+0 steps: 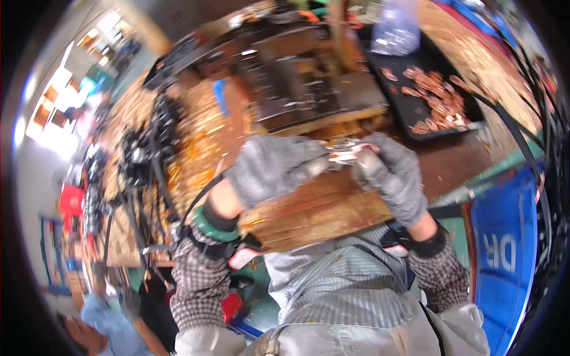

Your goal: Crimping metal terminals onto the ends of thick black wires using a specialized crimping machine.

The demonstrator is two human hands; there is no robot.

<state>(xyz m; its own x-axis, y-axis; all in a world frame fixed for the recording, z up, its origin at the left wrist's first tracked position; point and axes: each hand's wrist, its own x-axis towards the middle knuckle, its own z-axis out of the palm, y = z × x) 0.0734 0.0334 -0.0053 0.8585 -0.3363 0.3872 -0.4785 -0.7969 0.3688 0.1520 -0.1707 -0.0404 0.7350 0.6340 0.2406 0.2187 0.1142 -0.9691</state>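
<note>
Both my hands wear grey knitted gloves and meet over the front of the wooden bench. My left hand [276, 166] is closed, its fingertips pinching one side of a small shiny metal piece [343, 153]. From the other side, my right hand [392, 172] grips the same piece between thumb and fingers. Motion blur hides its exact kind. A thin black cable [205, 190] curves up behind my left wrist; its far end is hidden by the glove. Just beyond the hands stands a dark, oily metal machine block [291, 83].
At the right, a black tray [415, 135] bears copper-coloured terminal pieces [436, 101] and a clear plastic bag [395, 32]. A blue bin [502, 237] stands right of the bench. Black cables with connectors [148, 136] lie at left. Another person [104, 323] works at lower left.
</note>
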